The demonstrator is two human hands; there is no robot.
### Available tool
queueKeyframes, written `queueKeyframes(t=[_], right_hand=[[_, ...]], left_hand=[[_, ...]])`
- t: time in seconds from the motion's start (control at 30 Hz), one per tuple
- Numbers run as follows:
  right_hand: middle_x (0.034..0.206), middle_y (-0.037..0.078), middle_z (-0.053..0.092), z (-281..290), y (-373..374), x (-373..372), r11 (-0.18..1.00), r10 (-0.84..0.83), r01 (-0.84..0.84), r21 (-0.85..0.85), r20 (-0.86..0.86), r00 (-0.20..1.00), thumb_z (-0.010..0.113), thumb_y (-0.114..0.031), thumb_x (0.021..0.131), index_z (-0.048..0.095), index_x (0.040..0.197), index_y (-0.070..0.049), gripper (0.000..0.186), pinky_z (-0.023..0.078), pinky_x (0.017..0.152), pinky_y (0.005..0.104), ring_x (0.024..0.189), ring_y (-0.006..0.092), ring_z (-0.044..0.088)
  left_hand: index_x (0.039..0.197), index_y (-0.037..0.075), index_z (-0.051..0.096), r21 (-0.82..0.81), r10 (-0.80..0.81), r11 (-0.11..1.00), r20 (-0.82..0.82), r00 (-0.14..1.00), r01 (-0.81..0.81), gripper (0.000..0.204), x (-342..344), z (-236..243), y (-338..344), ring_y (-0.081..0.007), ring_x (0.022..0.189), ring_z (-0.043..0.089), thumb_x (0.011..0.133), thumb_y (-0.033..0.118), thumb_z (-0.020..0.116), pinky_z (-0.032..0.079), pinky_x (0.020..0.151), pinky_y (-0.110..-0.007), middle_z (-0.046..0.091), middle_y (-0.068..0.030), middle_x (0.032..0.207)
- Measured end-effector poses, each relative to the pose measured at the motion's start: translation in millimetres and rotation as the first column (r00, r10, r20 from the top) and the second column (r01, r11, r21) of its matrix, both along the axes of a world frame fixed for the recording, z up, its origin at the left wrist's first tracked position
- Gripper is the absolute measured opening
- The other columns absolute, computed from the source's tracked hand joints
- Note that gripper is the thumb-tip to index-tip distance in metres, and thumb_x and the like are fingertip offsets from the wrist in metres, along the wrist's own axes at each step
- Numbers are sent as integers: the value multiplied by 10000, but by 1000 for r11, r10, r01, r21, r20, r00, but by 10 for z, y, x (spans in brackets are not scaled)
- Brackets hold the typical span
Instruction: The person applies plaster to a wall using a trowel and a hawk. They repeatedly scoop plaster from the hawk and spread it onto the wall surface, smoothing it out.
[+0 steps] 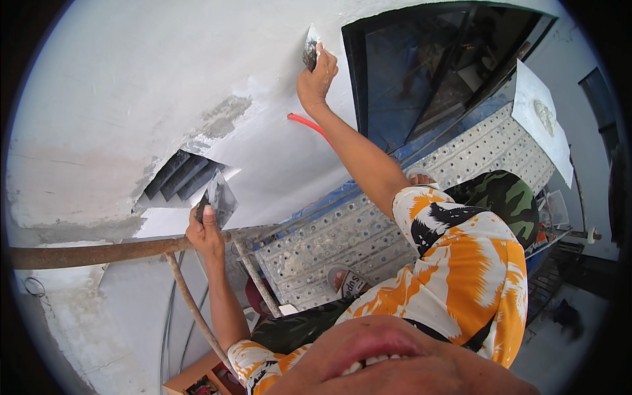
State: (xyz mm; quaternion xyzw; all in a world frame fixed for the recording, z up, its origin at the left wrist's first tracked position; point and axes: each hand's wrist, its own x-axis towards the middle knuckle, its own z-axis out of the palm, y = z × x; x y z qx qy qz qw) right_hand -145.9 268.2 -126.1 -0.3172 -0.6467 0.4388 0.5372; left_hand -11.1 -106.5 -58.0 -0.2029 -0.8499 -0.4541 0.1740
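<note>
Fingers (327, 66) round scrapers (225, 201), patchy wall (131, 79), perforated platform (461, 155)

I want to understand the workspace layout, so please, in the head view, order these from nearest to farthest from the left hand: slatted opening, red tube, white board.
From the left hand:
1. Slatted opening: just above, slightly left.
2. Red tube: higher and to the right.
3. White board: at the picture's far right.

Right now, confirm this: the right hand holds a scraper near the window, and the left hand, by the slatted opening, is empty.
No: the left hand, by the slatted opening, holds a scraper too, as the head view shows; the rest stands.
</note>
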Motion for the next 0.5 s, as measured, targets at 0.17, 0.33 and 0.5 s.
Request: queueKeyframes(t=[0.17,0.33,0.5], right_hand=[[1307,225,449,-143,266,77,997,-75,74,-9,-62,995,524,154,767,468,1392,41,638,377,1044,484,1202,419,426],[1252,220,475,-95,345,-204,984,-174,172,-54,-53,983,549,121,772,450,1405,53,645,333,1066,479,1229,397,420],[1246,196,483,-224,34,-63,999,0,2,46,-47,999,562,153,759,509,1385,17,643,366,1056,458,1215,378,448]], left_hand=[[1032,-33,668,113,7,994,27,1000,-10,360,-28,3,-7,-67,671,434,1015,325,635,351,596,-230,530,37,725],[1030,-30,664,85,28,996,26,999,-30,361,29,36,-21,-65,679,436,1014,329,638,351,599,-230,534,36,733],[1005,-26,656,64,30,997,30,999,-32,372,11,47,38,-65,684,430,1018,345,629,342,594,-231,530,37,736]])
